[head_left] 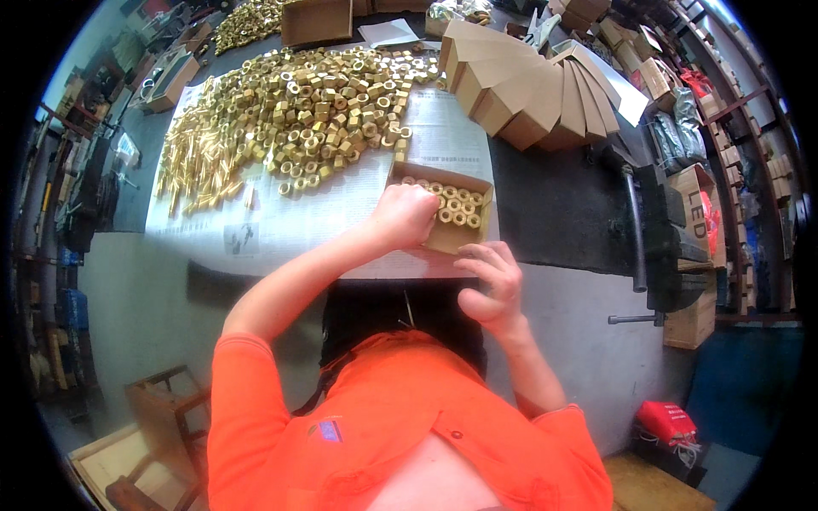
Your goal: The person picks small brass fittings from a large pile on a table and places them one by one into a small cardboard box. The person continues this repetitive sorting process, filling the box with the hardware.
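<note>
My left hand [409, 215] is over the left part of the small carton [445, 239], fingers curled in; can't tell if they're clamped on anything. Brass nuts [457, 205] sit in rows, bores up, just right of it. My right hand [496, 281] is at the carton's near edge, thumb and fingers apart, nothing in it; contact unclear. Loose nut pile [332, 102] beyond my left hand, brass pins [198, 157] further left, fanned cartons [520, 94] beyond my right.

right: loaded rack [740, 108] | left: cluttered shelves [38, 259] | lower left: wooden chair [157, 416] | middle: black-topped workbench [550, 209]
</note>
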Demonstrator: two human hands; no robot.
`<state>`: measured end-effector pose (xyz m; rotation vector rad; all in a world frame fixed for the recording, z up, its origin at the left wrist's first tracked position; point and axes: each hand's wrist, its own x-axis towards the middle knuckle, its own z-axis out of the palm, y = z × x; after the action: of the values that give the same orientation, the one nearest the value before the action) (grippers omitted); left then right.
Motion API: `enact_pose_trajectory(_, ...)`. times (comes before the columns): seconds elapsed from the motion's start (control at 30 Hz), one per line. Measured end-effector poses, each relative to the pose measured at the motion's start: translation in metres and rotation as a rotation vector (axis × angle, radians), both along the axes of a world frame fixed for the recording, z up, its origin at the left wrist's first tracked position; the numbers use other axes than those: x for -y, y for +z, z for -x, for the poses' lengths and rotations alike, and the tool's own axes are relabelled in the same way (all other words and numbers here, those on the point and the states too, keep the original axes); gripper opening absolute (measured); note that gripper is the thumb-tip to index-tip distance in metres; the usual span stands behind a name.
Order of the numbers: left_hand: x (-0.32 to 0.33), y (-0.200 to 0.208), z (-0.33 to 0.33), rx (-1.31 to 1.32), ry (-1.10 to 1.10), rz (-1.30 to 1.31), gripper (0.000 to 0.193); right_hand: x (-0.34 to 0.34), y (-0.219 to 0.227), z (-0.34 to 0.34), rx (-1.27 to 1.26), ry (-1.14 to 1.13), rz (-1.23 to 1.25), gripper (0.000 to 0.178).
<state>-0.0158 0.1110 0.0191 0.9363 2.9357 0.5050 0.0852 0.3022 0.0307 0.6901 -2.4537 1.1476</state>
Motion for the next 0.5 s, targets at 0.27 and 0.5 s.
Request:
enact_pose_trajectory(0.27,-0.0006,0.0017,0.0018,0.020,-0.005,0.024,0.012,-0.0010,-0.0020,0.0005,-0.003,0.006,0.006,0.030)
enact_pose_trajectory(0.5,0.0040,0.0045,0.0034,0.030,-0.032,0.003,0.012,-0.0004,-0.0017,0.0002,-0.007,-0.002,-0.014,0.031)
